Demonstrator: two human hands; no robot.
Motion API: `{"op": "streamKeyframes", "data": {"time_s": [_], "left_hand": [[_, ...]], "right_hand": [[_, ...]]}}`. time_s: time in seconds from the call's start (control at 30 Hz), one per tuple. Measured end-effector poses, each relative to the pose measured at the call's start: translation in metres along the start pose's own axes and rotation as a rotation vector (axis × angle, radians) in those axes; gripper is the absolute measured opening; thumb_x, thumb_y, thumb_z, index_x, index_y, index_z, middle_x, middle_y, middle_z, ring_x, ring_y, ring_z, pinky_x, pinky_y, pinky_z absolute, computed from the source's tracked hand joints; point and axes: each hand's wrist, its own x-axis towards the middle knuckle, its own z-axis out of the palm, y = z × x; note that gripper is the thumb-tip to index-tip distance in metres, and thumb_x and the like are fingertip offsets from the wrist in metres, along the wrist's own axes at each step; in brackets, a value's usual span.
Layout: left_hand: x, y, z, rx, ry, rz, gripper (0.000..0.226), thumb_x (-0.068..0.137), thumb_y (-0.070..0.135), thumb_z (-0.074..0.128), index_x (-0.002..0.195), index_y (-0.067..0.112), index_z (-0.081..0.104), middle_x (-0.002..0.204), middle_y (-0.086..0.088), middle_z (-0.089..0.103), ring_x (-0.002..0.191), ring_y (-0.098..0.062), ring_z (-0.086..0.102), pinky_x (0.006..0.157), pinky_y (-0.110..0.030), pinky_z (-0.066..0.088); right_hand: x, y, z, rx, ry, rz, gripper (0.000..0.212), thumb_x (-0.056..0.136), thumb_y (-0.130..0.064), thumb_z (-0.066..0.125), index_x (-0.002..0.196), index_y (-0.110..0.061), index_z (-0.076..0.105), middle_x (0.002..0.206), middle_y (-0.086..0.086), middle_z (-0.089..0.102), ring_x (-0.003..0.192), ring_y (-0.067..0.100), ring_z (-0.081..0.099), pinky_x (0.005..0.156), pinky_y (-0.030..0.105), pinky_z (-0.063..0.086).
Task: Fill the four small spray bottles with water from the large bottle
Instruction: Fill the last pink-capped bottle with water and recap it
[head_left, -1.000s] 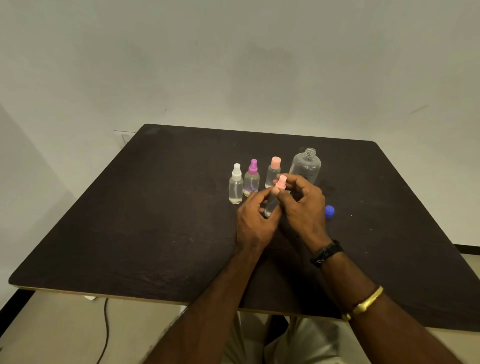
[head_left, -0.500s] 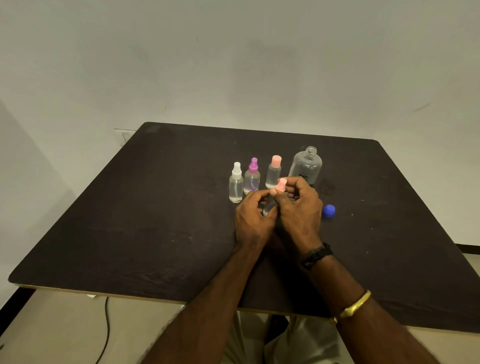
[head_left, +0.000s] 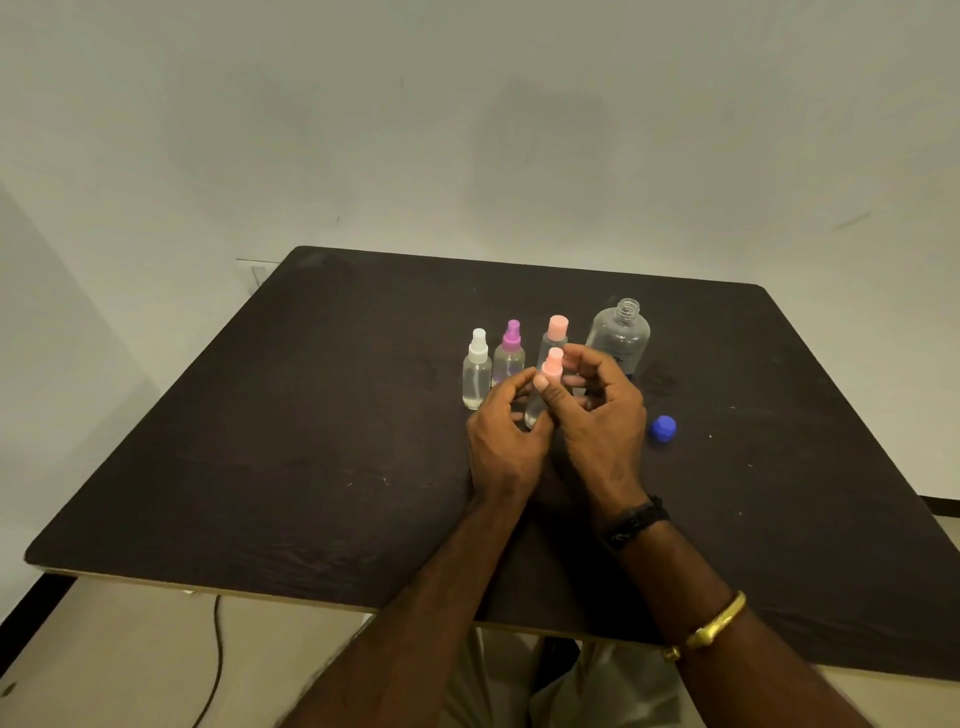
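Head view: left hand (head_left: 501, 441) fingers clamp the small spray bottle (head_left: 535, 408) upright over the counter (head_left: 311, 415), steadying it. Right hand (head_left: 597, 415) fingers pinch its pink sprayer top (head_left: 552, 365), likely twisting. Large bottle (head_left: 621, 335) stands uncapped behind, within reach.

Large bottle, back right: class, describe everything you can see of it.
The large bottle is clear, plastic-looking, with round shoulders and a bare threaded neck, uncapped. It stands upright on the dark table, at the right end of the row. Dark print shows low on its front. The right hand hides its base; contact cannot be told.
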Motion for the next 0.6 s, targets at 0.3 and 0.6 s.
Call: {"op": "streamKeyframes", "data": {"time_s": [0.3,0.6], "left_hand": [[0.013,-0.002,-0.033,0.009,0.155,0.005,0.04,0.087,0.024,0.078,0.123,0.013,0.066,0.114,0.007,0.068,0.095,0.0,0.066,0.081,-0.009,0.053],[0.018,-0.019,-0.059,0.006,0.218,-0.035,0.045,0.081,0.03,0.085,0.12,0.018,0.067,0.111,0.012,0.069,0.095,0.005,0.066,0.076,-0.008,0.053]], "right_hand": [[-0.003,-0.015,0.02,0.089,-0.038,-0.016,0.05,0.08,-0.029,0.085,0.125,-0.024,0.066,0.118,-0.01,0.069,0.103,0.003,0.066,0.081,0.015,0.055],[-0.006,-0.009,0.04,0.067,-0.105,0.001,0.05,0.084,-0.021,0.081,0.131,-0.018,0.063,0.123,-0.007,0.067,0.105,-0.002,0.064,0.084,0.013,0.054]]}}
